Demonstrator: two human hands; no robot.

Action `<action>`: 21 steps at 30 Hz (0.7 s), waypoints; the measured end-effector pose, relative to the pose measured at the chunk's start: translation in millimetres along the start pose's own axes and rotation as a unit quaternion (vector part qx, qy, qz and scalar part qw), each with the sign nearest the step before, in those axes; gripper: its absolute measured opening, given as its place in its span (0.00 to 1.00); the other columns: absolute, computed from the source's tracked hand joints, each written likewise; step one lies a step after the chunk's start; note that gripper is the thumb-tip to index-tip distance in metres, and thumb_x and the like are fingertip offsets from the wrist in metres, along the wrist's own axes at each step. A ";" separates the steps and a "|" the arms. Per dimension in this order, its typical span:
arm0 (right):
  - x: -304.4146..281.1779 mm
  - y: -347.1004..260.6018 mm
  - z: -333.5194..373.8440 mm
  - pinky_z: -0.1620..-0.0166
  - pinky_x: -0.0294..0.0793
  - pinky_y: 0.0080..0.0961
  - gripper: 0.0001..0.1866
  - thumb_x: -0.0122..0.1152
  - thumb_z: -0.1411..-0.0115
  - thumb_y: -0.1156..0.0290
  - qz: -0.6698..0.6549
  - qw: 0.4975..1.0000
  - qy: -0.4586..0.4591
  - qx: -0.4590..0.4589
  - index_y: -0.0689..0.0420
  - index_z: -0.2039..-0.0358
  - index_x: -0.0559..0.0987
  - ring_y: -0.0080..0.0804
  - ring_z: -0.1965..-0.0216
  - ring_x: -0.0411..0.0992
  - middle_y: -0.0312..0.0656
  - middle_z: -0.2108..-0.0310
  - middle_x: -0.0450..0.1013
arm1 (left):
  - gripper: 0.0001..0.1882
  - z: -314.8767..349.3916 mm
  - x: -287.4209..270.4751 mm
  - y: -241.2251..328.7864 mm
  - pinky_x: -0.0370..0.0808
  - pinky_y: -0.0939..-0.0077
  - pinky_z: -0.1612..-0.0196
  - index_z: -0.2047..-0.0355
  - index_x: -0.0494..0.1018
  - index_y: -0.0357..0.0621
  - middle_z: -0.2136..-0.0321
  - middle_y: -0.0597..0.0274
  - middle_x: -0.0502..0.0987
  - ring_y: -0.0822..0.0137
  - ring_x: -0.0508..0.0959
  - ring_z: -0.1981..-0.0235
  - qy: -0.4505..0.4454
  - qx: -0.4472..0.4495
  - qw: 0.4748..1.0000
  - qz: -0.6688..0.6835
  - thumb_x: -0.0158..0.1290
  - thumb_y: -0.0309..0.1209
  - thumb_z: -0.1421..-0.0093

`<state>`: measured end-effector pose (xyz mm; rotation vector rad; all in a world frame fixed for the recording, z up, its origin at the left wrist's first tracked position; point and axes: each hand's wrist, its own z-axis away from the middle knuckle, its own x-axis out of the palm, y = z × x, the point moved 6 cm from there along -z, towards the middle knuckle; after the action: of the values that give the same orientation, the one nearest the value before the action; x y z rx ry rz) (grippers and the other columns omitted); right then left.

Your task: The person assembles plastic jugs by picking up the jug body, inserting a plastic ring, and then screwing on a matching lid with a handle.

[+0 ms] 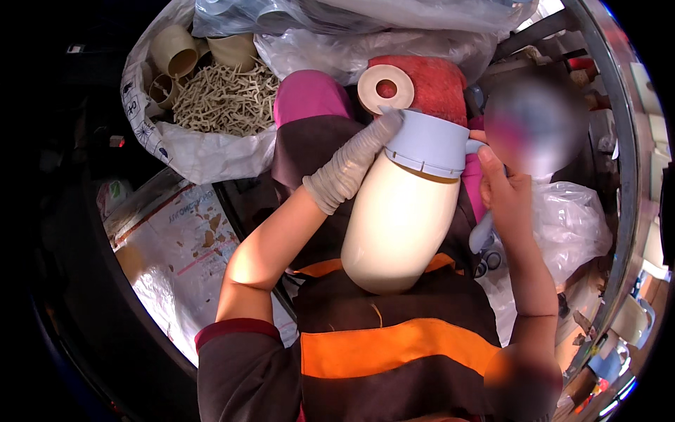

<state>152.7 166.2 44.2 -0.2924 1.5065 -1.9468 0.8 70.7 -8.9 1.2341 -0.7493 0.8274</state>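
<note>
A cream, rounded jug (402,218) with a light blue-grey collar (427,144) leans at a tilt against my lap, its collar end away from me. My left hand (355,158), in a pale glove, is closed round the left side of the collar, with the thumb near its upper rim. On the other side my bare right hand (505,186) grips the jug's blue-grey handle (481,235), the thumb lying at its upper end. Some of the right fingers are hidden behind the handle. Just beyond the collar, a cream ring (402,95) rests on a red pad (443,84).
At the far left stands a white sack (218,158) holding many thin beige scraps (225,98) and several beige cups (174,53). Clear plastic wrapping (316,53) lies across the back. More plastic (573,225) and scissors (486,264) are at the right.
</note>
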 end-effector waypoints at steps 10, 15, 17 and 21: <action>11.6 14.3 -6.1 0.78 0.56 0.11 0.15 0.52 0.36 0.65 0.059 0.996 -0.029 -0.068 0.58 0.52 0.75 0.10 0.81 0.58 0.28 0.72 0.71 | 0.32 18.7 2.1 11.6 0.67 0.74 0.46 0.43 0.61 0.38 0.52 0.60 0.71 0.69 0.71 0.50 0.014 0.020 0.988 -0.151 0.56 0.41 0.42; 15.5 19.0 -5.1 0.78 0.56 0.11 0.16 0.52 0.36 0.64 0.036 0.996 -0.078 -0.008 0.58 0.51 0.75 0.10 0.81 0.57 0.29 0.73 0.70 | 0.32 20.6 2.2 5.0 0.67 0.74 0.46 0.43 0.62 0.38 0.52 0.60 0.71 0.70 0.70 0.50 0.061 0.004 0.980 -0.190 0.57 0.40 0.43; 12.9 24.3 1.7 0.78 0.56 0.11 0.16 0.52 0.36 0.64 0.036 0.996 -0.061 0.048 0.58 0.50 0.74 0.10 0.82 0.57 0.29 0.74 0.69 | 0.31 23.3 6.7 2.8 0.67 0.75 0.47 0.44 0.63 0.38 0.52 0.61 0.71 0.70 0.70 0.50 0.071 0.014 0.971 -0.230 0.57 0.40 0.44; 6.5 12.7 16.4 0.79 0.60 0.10 0.17 0.50 0.35 0.61 -0.026 0.996 -0.083 0.031 0.59 0.54 0.74 0.13 0.81 0.65 0.31 0.76 0.69 | 0.32 31.9 16.8 2.8 0.68 0.74 0.48 0.45 0.64 0.38 0.53 0.62 0.71 0.70 0.70 0.52 0.053 0.034 0.960 -0.274 0.60 0.37 0.48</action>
<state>161.1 147.8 36.3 -0.4579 1.3428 -1.9535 5.5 41.9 12.5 1.3596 -0.2655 0.4576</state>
